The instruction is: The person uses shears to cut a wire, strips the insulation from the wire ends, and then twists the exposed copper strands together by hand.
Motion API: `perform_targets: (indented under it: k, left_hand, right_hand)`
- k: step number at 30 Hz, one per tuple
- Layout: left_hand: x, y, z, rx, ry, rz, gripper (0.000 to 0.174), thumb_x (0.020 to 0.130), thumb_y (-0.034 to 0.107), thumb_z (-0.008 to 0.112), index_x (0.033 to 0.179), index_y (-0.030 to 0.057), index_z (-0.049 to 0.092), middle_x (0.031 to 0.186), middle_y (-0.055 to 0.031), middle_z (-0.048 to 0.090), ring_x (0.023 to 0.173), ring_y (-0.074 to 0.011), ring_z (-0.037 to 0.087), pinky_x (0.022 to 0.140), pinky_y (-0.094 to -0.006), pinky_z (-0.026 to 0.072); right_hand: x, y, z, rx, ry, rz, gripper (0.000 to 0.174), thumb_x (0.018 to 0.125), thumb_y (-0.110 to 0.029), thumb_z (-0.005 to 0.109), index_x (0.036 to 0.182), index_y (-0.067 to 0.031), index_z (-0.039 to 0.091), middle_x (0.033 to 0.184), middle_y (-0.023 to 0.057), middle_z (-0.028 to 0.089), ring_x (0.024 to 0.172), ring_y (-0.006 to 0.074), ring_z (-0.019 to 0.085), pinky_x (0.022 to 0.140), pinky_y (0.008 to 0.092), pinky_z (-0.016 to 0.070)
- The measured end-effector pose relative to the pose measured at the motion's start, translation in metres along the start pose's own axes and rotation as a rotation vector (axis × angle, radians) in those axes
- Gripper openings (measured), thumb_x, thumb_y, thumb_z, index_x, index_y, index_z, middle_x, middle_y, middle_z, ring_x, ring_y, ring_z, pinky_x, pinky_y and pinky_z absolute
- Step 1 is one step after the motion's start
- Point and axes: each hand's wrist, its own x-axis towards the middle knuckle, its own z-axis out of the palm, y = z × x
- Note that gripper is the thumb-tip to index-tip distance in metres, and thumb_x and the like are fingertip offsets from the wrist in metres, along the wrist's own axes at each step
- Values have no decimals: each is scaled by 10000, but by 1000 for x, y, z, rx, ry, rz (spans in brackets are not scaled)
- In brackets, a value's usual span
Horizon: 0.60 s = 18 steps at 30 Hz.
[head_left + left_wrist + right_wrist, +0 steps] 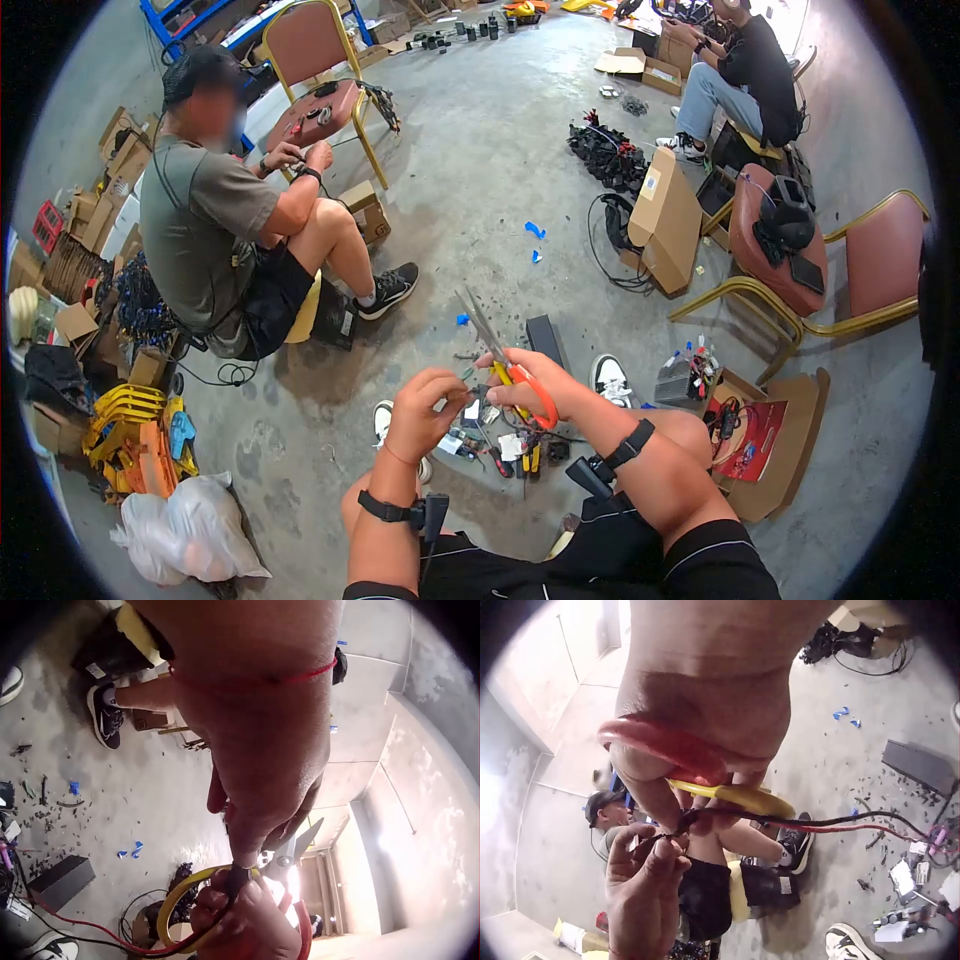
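Observation:
In the head view my left hand [425, 408] and right hand [535, 378] meet above the floor. Scissors [484, 325] with one orange-red and one yellow handle hang in my right hand, blades pointing forward, away from me. That hand's thumb and fingertips also pinch a small black connector [238, 881]. A black wire [817, 820] and a red wire [855, 830] trail from it toward the floor. My left thumb and fingertips [660, 855] pinch the connector's other end, close against the right fingertips. What exactly sits between the left fingertips is mostly hidden.
Beneath my hands lie loose tools and small parts [510, 445] beside a dark oblong box [545, 342]. A seated person [225, 200] works at the left, another [745, 75] at the far right. Chairs [780, 240] and an open carton [770, 440] stand at the right, white bags [190, 530] at the left.

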Motion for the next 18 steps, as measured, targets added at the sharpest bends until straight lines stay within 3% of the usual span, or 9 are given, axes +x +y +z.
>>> perform_targets:
  k: [3, 5, 6, 8, 9, 11, 12, 14, 18]
  left_hand:
    - [-1, -3, 2, 46, 82, 113, 243, 707, -6, 848, 874, 49, 682, 874, -63, 650, 735, -224, 622, 646, -325, 508]
    - [1, -1, 0, 243, 198, 327, 246, 702, -12, 845, 873, 62, 684, 850, -65, 643, 734, -237, 632, 633, -336, 513]
    - [1, -1, -1, 244, 202, 325, 246, 702, -12, 845, 873, 62, 684, 850, -65, 643, 734, -237, 632, 633, -336, 513]
    - [-1, -3, -2, 311, 210, 375, 232, 711, -21, 827, 868, 73, 685, 853, -62, 648, 722, -249, 634, 626, -342, 518]
    - [-1, -4, -2, 311, 217, 373, 232, 711, -21, 827, 868, 73, 685, 853, -62, 648, 722, -249, 634, 626, -342, 518]
    - [-4, -7, -1, 433, 251, 415, 229, 723, -35, 798, 889, 77, 687, 882, -67, 667, 743, -246, 661, 647, -333, 539]
    - [-5, -6, 0, 435, 261, 408, 229, 723, -35, 798, 889, 77, 687, 882, -67, 667, 743, -246, 661, 647, -333, 539]
    - [-8, -4, -1, 451, 258, 369, 236, 738, -53, 761, 919, 83, 691, 938, -75, 685, 796, -249, 692, 685, -328, 562]
    - [-12, -12, 1, 507, 282, 398, 235, 739, -12, 720, 947, 87, 673, 1010, -56, 661, 778, -224, 669, 651, -328, 532]
  right_hand:
    - [1, 4, 3, 157, -6, -18, 496, 893, -78, 723, 1345, -32, 525, 1023, 64, 649, 870, 136, 633, 777, 308, 528]
    - [2, 7, 8, 354, -8, -36, 459, 906, -74, 711, 1328, -35, 533, 1021, 34, 636, 894, 126, 629, 780, 305, 526]
    - [3, 7, 10, 352, -11, -35, 459, 906, -74, 711, 1328, -35, 533, 1021, 34, 636, 894, 126, 629, 780, 305, 526]
    - [3, 6, 15, 9, 144, -107, 486, 882, -99, 729, 1324, -43, 535, 1019, 67, 635, 905, 178, 642, 800, 327, 527]
    - [0, 0, 15, 3, 140, -107, 486, 882, -99, 729, 1324, -43, 535, 1019, 67, 635, 905, 178, 642, 800, 327, 527]
    - [-16, -17, 14, -599, 386, -296, 500, 839, -143, 740, 1294, -47, 556, 998, 140, 654, 935, 277, 655, 825, 369, 525]
    - [-23, -19, 9, -606, 377, -297, 500, 839, -143, 740, 1294, -47, 556, 998, 140, 654, 935, 277, 655, 825, 369, 525]
    - [-37, -19, 0, -998, 408, -381, 494, 794, -204, 753, 1236, -47, 599, 964, 194, 660, 932, 364, 647, 813, 430, 527]
    - [-59, -23, 2, -1106, 373, -287, 436, 786, -224, 760, 1168, -52, 638, 920, 186, 675, 912, 377, 657, 769, 460, 532]
